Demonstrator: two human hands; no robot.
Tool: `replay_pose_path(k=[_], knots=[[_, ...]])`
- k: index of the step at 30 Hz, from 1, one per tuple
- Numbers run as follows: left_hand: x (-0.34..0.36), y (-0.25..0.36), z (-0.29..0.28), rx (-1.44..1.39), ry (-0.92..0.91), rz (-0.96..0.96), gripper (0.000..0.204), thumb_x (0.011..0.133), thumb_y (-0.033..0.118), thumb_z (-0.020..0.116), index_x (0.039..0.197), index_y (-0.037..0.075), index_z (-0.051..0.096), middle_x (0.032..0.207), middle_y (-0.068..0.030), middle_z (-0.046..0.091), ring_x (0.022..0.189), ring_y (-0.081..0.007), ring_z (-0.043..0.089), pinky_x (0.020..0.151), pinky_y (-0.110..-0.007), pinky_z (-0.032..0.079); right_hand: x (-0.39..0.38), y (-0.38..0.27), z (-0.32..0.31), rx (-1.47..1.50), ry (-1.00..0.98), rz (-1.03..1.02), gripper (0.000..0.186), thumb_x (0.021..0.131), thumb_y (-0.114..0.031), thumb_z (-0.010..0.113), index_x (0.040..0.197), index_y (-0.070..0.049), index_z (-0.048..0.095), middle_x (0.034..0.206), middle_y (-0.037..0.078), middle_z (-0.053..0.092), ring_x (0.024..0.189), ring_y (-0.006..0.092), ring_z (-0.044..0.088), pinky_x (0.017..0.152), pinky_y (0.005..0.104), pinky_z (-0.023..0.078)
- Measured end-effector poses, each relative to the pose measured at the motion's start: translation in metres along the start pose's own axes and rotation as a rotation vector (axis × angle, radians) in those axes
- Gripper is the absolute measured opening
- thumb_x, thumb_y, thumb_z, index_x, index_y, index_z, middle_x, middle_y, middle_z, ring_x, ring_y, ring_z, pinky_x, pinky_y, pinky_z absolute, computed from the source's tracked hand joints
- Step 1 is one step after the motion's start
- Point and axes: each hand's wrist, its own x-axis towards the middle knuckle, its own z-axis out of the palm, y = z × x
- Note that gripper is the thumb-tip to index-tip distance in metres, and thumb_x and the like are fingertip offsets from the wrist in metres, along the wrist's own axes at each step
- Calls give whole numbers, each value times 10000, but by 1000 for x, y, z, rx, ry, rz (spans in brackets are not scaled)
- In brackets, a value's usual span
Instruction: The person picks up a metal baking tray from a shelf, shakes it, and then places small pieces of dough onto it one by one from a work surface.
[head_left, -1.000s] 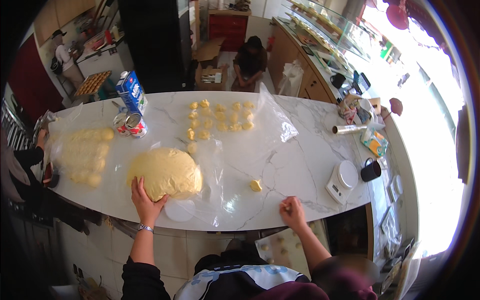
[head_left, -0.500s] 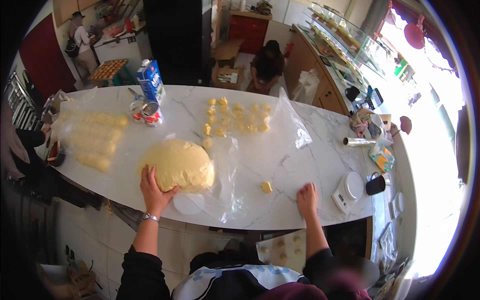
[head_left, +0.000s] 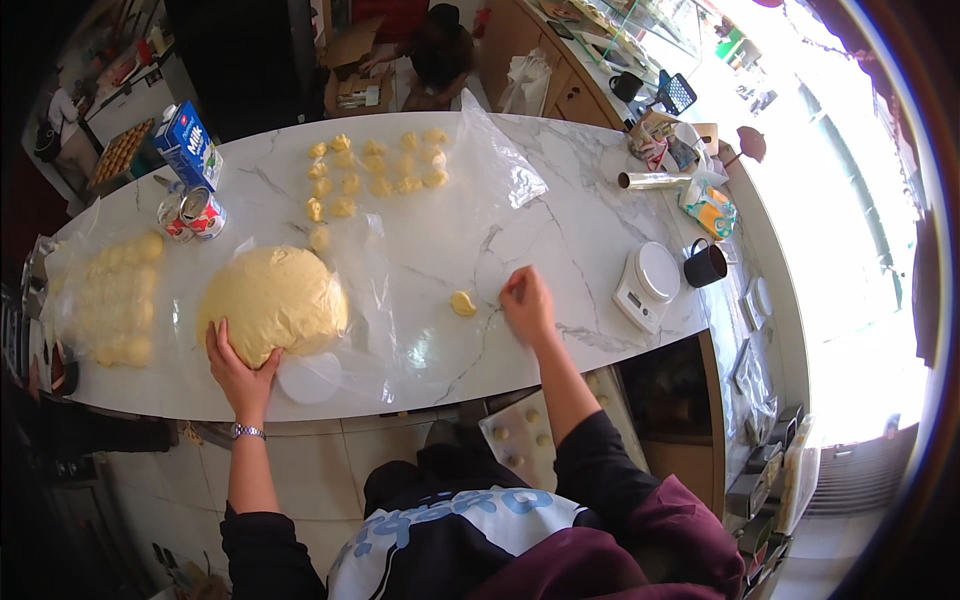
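Observation:
A big mound of yellow dough (head_left: 272, 300) sits on the left half of the marble counter, partly on clear plastic (head_left: 365, 330). My left hand (head_left: 240, 372), a silver watch at its wrist, rests with spread fingers against the dough's near edge. Over the bare marble to the right, my right hand (head_left: 528, 302) has its fingers curled in; whatever they may hold is hidden. Just left of it lies a small dough piece (head_left: 462, 303), not touched. Several small dough lumps (head_left: 375, 165) stand in rows farther back.
A digital scale (head_left: 648, 285) and a dark mug (head_left: 706, 263) stand at right. Cans (head_left: 203, 212) and a milk carton (head_left: 188, 145) stand back left, near plastic-covered dough rows (head_left: 120, 300). Behind the counter a person (head_left: 440, 55) crouches. A tray with dough pieces (head_left: 515, 435) sits below the edge.
The view has turned, so the counter's things sit farther left and higher. My right hand has moved slightly away from me and closer to the small dough piece. My left hand stays on the mound.

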Motion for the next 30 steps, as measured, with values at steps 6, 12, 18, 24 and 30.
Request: replay_pose_path(k=[6, 12, 18, 24, 30], knots=[[1, -5, -5, 18, 1, -1, 959, 655, 462, 800, 1412, 117, 322, 1431, -229, 323, 1315, -408, 334, 1029, -520, 324, -36, 40, -57, -208, 40, -152, 162, 723, -7, 649, 809, -54, 520, 796, 104, 582, 708, 282, 563, 652, 378, 463], [7, -1, 1, 14, 0, 21, 949, 663, 472, 791, 1411, 120, 325, 1428, -213, 331, 1313, -397, 341, 1028, -524, 321, -17, -3, -9, -129, -89, -66, 227, 725, -20, 627, 936, -62, 552, 838, 93, 602, 764, 277, 574, 703, 352, 473], [2, -3, -4, 34, 4, -1, 944, 670, 473, 787, 1415, 126, 321, 1429, -212, 331, 1315, -396, 339, 1028, -523, 317, -63, 3, -49, 93, -27, -1, 621, 715, -45, 685, 1285, -125, 454, 1005, 57, 624, 887, 221, 593, 825, 343, 485], [7, 2, 3, 23, 6, 34, 943, 669, 460, 790, 1414, 123, 321, 1426, -216, 335, 1306, -401, 348, 1026, -524, 326, -21, 17, -58, 88, 130, 65, 461, 769, -43, 640, 1206, -95, 501, 988, 68, 613, 875, 198, 578, 810, 321, 472], [7, -10, -7, 44, 27, 36, 943, 658, 445, 799, 1405, 109, 333, 1414, -229, 347, 1293, -412, 360, 1018, -526, 342, -51, 20, -35, 21, -125, -173, 201, 727, 4, 636, 880, -71, 529, 863, 93, 570, 830, 271, 580, 750, 352, 476]])
